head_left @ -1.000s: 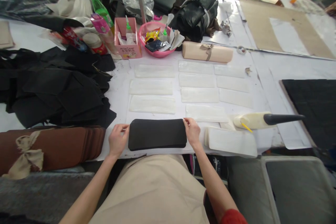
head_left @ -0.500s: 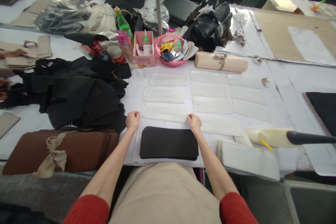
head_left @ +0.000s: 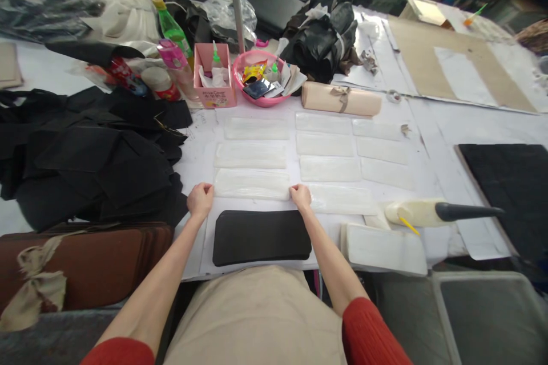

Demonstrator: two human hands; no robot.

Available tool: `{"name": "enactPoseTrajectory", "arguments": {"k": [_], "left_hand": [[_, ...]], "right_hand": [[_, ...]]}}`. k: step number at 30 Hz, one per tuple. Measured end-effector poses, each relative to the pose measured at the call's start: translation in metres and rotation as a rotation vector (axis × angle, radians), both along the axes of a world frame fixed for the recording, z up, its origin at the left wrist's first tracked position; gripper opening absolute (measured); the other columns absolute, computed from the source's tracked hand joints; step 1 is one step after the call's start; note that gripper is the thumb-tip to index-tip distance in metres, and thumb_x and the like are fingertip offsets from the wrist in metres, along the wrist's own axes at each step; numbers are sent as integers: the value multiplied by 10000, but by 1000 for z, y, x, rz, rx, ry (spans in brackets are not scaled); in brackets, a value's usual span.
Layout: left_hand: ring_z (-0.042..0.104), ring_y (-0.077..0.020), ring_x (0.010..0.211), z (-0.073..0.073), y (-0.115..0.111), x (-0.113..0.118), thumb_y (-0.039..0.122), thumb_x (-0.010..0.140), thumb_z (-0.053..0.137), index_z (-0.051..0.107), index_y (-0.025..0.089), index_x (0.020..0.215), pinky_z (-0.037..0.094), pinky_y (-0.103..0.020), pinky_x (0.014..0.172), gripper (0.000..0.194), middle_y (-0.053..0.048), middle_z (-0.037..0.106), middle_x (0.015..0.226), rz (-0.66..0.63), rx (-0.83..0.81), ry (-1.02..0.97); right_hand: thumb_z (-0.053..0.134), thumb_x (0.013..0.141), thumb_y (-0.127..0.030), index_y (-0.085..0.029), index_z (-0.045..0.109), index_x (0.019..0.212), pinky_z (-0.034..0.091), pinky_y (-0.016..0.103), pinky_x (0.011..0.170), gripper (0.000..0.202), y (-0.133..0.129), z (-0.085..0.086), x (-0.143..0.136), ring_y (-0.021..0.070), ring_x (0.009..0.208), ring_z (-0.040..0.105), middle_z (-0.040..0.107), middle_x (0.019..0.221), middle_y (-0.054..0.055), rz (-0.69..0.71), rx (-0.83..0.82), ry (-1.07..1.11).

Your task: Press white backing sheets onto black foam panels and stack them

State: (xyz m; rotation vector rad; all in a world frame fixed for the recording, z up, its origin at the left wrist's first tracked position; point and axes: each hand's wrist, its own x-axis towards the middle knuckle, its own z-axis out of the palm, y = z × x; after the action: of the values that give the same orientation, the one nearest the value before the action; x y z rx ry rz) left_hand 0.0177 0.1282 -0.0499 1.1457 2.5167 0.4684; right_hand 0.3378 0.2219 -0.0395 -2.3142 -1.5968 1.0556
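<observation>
Here, largest first.
Table (head_left: 432, 120): lying white and bare between the strips and the brown board at the far right.
Black cloth pile (head_left: 89, 154): crowding the left edge of the white strips.
Black pad (head_left: 261, 236): lying flat at the near table edge, untouched.
White strip (head_left: 252, 184): lying just beyond the pad.
Left hand (head_left: 200, 199): pinching the strip's left end, fingers curled closed.
Right hand (head_left: 300, 196): gripping its right end likewise.

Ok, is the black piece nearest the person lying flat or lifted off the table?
Flat. The black piece lies spread on the white table; both hands, left and right, sit beyond its far edge.
</observation>
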Motion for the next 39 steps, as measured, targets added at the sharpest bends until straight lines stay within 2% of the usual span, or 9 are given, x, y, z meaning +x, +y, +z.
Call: {"name": "enactPoseTrajectory", "arguments": {"k": [7, 12, 19, 24, 28, 32, 35, 39], "left_hand": [[661, -263, 844, -3, 0, -5, 333, 812, 531, 701, 190, 865, 475, -333, 713, 228, -100, 728, 897, 38, 13, -61], [665, -259, 822, -4, -3, -8, 324, 778, 556, 700, 192, 850, 482, -336, 713, 209, -90, 733, 870, 45, 57, -136], [666, -207, 732, -7, -12, -17, 340, 733, 579, 685, 182, 816, 521, -310, 707, 208, -57, 722, 770, 26, 184, -287], [660, -193, 739, 5, -35, -15, 347, 740, 556, 677, 161, 910, 529, -307, 711, 279, -74, 719, 836, 39, 288, -320], [653, -195, 759, 26, -60, 2, 372, 768, 554, 666, 174, 914, 515, -305, 713, 270, -63, 709, 847, -3, 366, -331], [630, -176, 738, 41, -82, 26, 346, 818, 547, 654, 216, 930, 493, -295, 710, 202, -31, 688, 855, -125, 402, -251], [627, -186, 798, 43, -90, 42, 292, 814, 574, 633, 230, 983, 496, -307, 739, 189, -39, 682, 915, -183, 460, -220], [617, -179, 793, 41, -85, 57, 223, 768, 598, 585, 221, 1053, 504, -320, 730, 286, -58, 675, 1001, -100, 522, -237]], "right_hand": [[605, 727, -241, -147, 706, 780, 464, 204, 570, 148, -1, -2, -2, 158, 683, 679, 731, 742, 50, -192, 17, 360], [698, 674, -262, -150, 673, 753, 449, 201, 522, 139, -5, 19, -5, 106, 555, 599, 682, 649, 24, -283, -16, 636], [804, 581, -313, -165, 672, 702, 471, 213, 581, 232, -13, 68, -4, 85, 569, 549, 628, 615, -14, -216, -90, 910], [817, 614, -355, -172, 679, 741, 470, 208, 628, 261, -22, 111, -13, 85, 632, 556, 642, 703, -19, -48, -80, 1085], [805, 675, -357, -177, 674, 782, 475, 204, 626, 247, -33, 149, -22, 87, 638, 561, 637, 727, -19, 45, -62, 1216], [798, 710, -351, -183, 660, 802, 475, 189, 601, 237, -46, 185, -25, 83, 614, 552, 619, 715, -26, 84, -47, 1287], [792, 729, -340, -191, 648, 797, 478, 182, 577, 218, -55, 206, -23, 80, 585, 547, 605, 681, -35, 85, -48, 1317], [790, 731, -332, -202, 643, 770, 500, 201, 562, 200, -69, 221, -14, 99, 568, 571, 627, 656, -30, 62, -92, 1342]]}}
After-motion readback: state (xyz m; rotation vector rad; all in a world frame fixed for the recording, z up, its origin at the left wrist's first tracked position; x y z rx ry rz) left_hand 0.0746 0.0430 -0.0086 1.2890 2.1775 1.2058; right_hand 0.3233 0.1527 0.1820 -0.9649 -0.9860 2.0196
